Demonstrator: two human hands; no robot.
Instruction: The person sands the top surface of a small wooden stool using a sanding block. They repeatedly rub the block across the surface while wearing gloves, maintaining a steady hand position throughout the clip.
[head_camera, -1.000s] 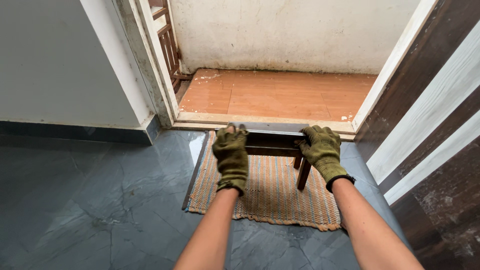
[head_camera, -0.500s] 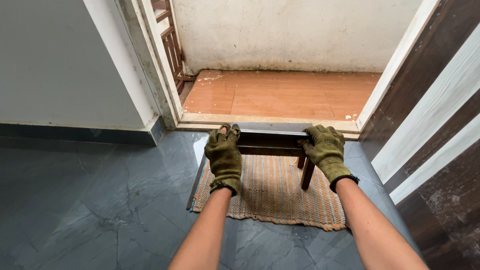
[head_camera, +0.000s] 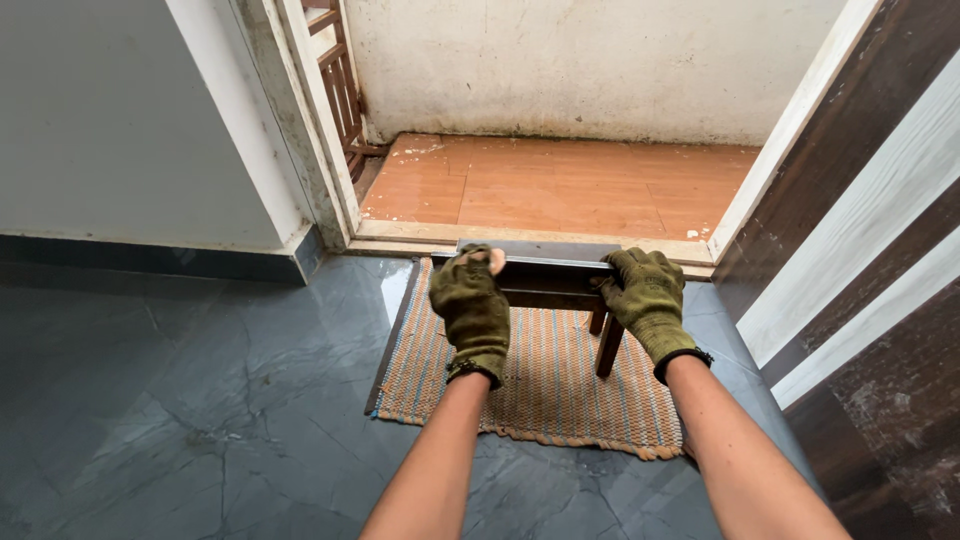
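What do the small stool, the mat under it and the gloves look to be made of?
Stool: dark-stained wood, judging by its brown squared leg and rail. Mat: coarse woven fibre, possibly jute or cotton, with striped ribbing and a frayed edge. Gloves on the left hand and right hand: olive knit fabric, textured, with ribbed cuffs.

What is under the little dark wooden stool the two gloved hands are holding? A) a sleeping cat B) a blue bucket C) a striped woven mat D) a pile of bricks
C: the small dark wooden stool, gripped by the left hand and right hand, sits above a striped woven mat lying on the dark tiled floor by the doorway.
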